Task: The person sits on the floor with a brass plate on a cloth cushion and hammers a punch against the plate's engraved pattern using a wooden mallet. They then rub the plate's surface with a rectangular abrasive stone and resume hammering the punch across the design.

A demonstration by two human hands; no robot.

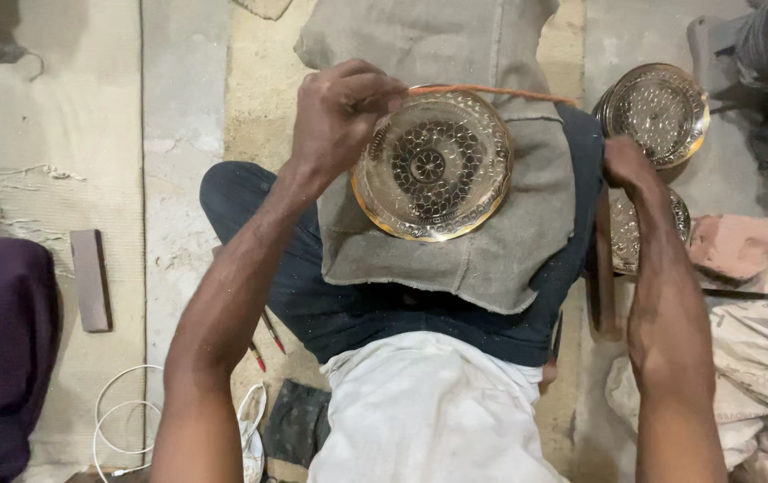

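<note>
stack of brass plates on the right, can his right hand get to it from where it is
Probably yes: the right hand sits just beside the stack of brass plates, with nothing visible between them. Whether it is already gripping something there is unclear.

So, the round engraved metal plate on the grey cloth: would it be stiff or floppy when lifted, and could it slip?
The plate looks like thin shiny metal, so probably stiff and fairly light. Its polished rim may be slippery. The left hand grips its upper edge, and the coarse grey cloth underneath likely keeps it from sliding.
</note>
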